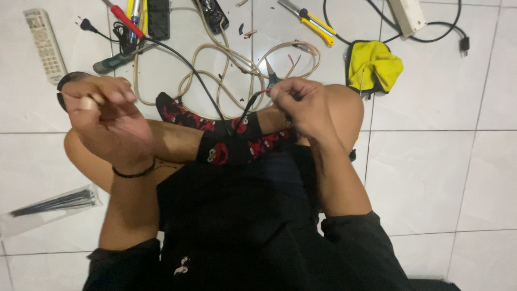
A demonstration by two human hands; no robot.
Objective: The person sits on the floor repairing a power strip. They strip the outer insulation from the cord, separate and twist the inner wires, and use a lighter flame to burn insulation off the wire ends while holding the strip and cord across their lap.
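Black wire [207, 89] is running from the plug [85, 24] on the tiles down to the right hand [301, 105], which is pinching its thin red end by the knee, seemingly to keep it steady. Its long axis is slanting from upper left to lower right. The left hand [105, 116] is curling loosely; whether it is holding anything I cannot tell. Yellow cloth [374, 66] is lying nearby.
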